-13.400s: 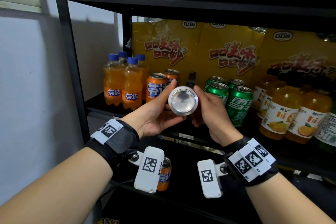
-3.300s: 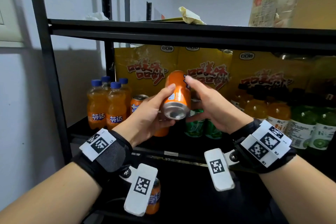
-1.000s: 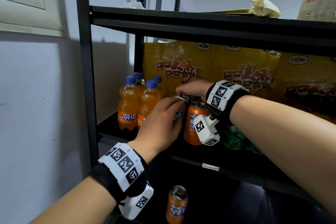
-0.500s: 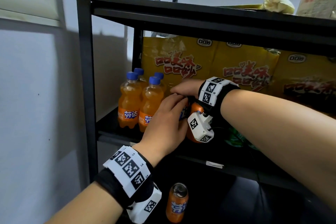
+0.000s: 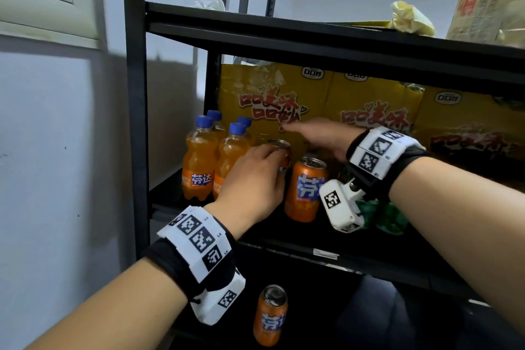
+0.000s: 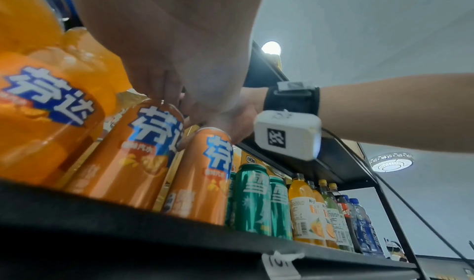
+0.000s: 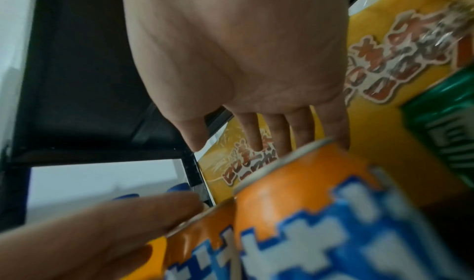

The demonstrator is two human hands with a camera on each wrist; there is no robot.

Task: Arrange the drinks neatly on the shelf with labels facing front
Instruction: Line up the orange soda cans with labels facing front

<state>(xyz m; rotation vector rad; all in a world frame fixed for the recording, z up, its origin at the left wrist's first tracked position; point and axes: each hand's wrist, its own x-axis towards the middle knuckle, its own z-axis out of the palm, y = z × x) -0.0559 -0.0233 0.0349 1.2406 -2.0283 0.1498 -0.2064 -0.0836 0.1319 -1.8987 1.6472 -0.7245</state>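
Observation:
My left hand grips an orange soda can near its top rim on the black shelf; in the left wrist view its fingers pinch that can at the rim. A second orange can stands free just right of it, blue label facing front. My right hand reaches over the cans with straight fingers and holds nothing. The right wrist view shows its open palm above the second can; the fingertips are hidden behind the can's rim.
Several orange soda bottles stand at the shelf's left end beside the post. Green cans and more bottles continue to the right. Yellow cartons fill the back. Another orange can stands on the lower shelf.
My right wrist has shifted right and upward, uncovering the second can and its front-facing label. My left hand stays on the left can.

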